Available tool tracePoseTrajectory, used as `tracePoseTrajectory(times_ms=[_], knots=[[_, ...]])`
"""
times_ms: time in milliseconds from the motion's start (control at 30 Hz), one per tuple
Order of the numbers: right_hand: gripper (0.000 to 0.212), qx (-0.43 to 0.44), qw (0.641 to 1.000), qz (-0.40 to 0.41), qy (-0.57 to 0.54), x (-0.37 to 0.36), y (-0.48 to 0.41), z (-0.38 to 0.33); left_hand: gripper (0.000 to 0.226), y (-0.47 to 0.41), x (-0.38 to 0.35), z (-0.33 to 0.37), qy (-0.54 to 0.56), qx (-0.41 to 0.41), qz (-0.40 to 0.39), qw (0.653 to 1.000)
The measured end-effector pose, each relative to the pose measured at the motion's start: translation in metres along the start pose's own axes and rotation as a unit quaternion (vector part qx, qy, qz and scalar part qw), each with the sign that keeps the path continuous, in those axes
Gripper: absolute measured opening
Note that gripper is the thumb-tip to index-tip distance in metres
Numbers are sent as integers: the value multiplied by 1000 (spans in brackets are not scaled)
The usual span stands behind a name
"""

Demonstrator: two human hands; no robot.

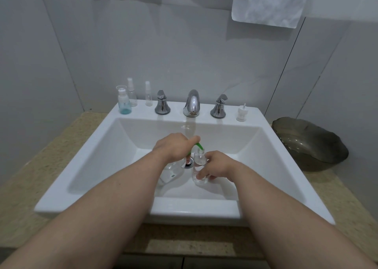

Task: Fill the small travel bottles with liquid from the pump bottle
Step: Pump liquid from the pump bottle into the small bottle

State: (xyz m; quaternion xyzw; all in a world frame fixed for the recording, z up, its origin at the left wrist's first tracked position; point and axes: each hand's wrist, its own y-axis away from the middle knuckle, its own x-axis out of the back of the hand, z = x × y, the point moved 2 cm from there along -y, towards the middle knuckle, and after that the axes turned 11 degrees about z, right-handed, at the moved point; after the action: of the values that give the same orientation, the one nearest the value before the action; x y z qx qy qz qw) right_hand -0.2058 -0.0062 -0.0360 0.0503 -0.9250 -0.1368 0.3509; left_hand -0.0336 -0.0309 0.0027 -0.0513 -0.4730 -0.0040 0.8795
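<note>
In the middle of the sink (204, 209) (likely so spills drain), the left hand (173, 146) curls round the pump bottle (171, 172), spout (198, 145) at the mouth of the travel bottle (199, 160) the right hand (218, 166) grips

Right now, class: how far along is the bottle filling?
Done: perhaps the blue-tinted bottle, holding a little liquid. In hand: left hand grips the pump bottle, nozzle over the open bottle in the right hand. Left: two spray bottles look empty; the loose cap is off.
</note>
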Motion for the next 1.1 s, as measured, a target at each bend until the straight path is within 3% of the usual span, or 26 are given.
tracePoseTrajectory(times_ms=[167,367,667,1100], knots=[[33,-7,1000,8,8,4,5,-4,68,-2,-1,-1,-1,2,1,1000],[36,-11,1000,5,21,3,6,-5,63,-2,-2,0,-13,-10,5,1000],[17,-3,999,0,34,2,9,-6,58,-5,-2,-2,-23,-25,6,999],[23,-9,999,1,42,3,10,-6,74,0,1,-1,5,-1,5,1000]])
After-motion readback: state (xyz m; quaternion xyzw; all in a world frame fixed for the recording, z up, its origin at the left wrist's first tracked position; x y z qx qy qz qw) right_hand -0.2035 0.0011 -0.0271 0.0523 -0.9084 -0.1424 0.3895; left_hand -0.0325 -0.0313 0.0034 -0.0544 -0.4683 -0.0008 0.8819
